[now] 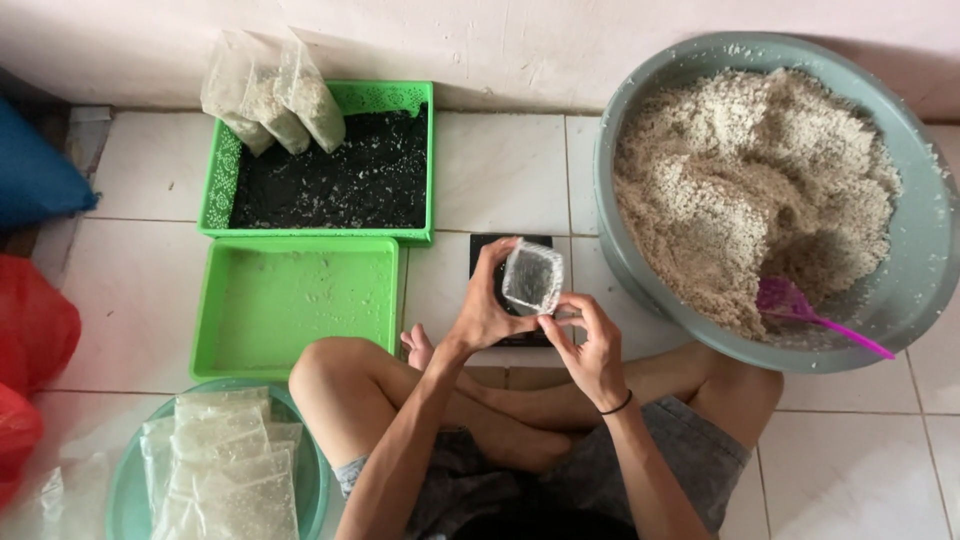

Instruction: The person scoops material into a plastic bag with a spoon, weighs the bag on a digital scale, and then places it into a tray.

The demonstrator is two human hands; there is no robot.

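Head view: green trays [296, 300] lie at nine o'clock; the left hand [482, 305] and right hand [592, 345] both pinch a small clear bag [532, 277] over a black scale [484, 250], the grain basin [915, 250] at two o'clock.

Small clear plastic bag [532, 277], empty, mouth held open, above scale.
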